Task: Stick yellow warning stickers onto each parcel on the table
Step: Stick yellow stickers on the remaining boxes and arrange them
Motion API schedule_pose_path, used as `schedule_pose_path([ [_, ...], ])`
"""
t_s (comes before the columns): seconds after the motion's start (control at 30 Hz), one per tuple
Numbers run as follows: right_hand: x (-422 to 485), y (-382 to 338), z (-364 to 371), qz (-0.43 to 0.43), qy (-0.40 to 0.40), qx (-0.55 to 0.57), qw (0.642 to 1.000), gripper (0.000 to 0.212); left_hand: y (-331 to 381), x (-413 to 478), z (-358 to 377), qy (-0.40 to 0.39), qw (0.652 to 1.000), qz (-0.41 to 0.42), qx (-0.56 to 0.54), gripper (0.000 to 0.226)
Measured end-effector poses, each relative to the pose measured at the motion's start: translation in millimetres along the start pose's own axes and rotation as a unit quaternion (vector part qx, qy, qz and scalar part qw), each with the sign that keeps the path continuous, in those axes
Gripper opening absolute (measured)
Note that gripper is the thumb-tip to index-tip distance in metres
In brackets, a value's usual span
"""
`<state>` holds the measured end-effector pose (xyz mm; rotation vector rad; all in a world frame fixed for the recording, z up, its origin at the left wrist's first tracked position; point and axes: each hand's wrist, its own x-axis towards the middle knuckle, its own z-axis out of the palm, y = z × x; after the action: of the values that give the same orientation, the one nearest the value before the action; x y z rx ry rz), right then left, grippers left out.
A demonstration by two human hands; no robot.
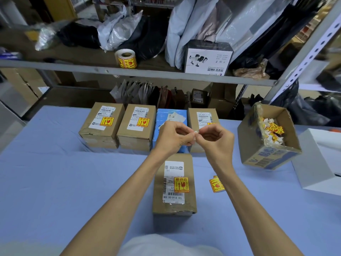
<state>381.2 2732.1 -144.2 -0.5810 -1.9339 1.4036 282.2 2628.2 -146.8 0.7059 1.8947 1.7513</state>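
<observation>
Head view, packing table (55, 172) under a blue cloth. Left hand (173, 134) and right hand (215, 137): raised together over the far row of parcels, fingertips meeting, both pinching one small white piece (196, 133); it is too small to tell whether it is a sticker or its backing paper. Near parcel (174, 204): brown carton lying flat between the forearms, with a white shipping label and a yellow warning sticker (181, 184) stuck over the label's right edge. Loose stickers (216, 184): two or so, yellow, lying on the cloth just right of the near parcel, partly behind the right forearm. Far row, side by side and touching: first brown parcel (100, 133) and second brown parcel (135, 133), each with a yellow sticker on its label; blue parcel (162, 115), with white labels, partly hidden by the left hand; fourth brown parcel (200, 115), a yellow edge showing just above the right hand. Open carton (263, 156): tilted, at the right, holding crumpled yellow and white sticker scraps. White box (321, 163): at the far right edge. Sticker roll (126, 59): on the shelf behind the table, well apart from the hands.
</observation>
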Motion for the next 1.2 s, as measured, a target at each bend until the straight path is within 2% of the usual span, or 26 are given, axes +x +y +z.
schedule_pose_path([
  [0.07, -4, -1, 5, -0.081, 0.008, -0.078, 0.994, 0.008, 0, 2, 6, 0.037, 0.999, 0.017, 0.017, 0.007],
  [0.13, -6, -2, 6, -0.117, 0.0, -0.104, 0.988, 0.008, 1, 3, 8, 0.067, 0.997, 0.024, 0.015, 0.008],
  [0.2, -2, -3, 1, -0.074, -0.013, -0.055, 0.996, 0.01, 2, 3, 7, 0.058, 0.998, 0.022, -0.009, 0.005],
  [0.3, 14, -4, -14, 0.072, -0.053, 0.117, 0.989, 0.021, 4, -3, 7, 0.012, 0.998, 0.015, -0.063, 0.007],
  [0.37, 19, -1, -19, 0.105, -0.082, 0.139, 0.981, 0.022, 5, -5, 9, -0.014, 0.997, 0.018, -0.073, 0.009],
  [0.43, 19, 3, -20, 0.109, -0.106, 0.134, 0.979, 0.015, 5, -5, 9, -0.025, 0.997, 0.014, -0.077, 0.011],
  [0.57, 16, 6, -20, 0.058, -0.108, 0.069, 0.99, 0.008, 2, -3, 5, -0.026, 0.998, -0.011, -0.055, 0.01],
  [0.73, 10, 10, -8, 0.0, -0.101, -0.074, 0.992, 0.002, -1, -1, 4, 0.001, 1.0, -0.023, -0.021, 0.005],
  [0.8, 8, 11, -7, 0.004, -0.105, -0.068, 0.992, 0.002, -1, -1, 3, 0.003, 0.999, -0.025, -0.027, 0.004],
  [0.97, 5, 10, -14, 0.083, -0.104, 0.068, 0.989, 0.009, -2, -1, 5, -0.007, 1.0, -0.009, -0.016, 0.003],
  [1.07, 5, 13, -13, 0.095, -0.087, 0.038, 0.991, 0.004, -4, -1, 14, 0.025, 0.994, 0.037, 0.098, 0.003],
  [1.2, 8, 19, -18, 0.078, -0.01, -0.025, 0.997, 0.006, -6, -1, 33, 0.014, 0.99, 0.073, 0.124, 0.011],
])
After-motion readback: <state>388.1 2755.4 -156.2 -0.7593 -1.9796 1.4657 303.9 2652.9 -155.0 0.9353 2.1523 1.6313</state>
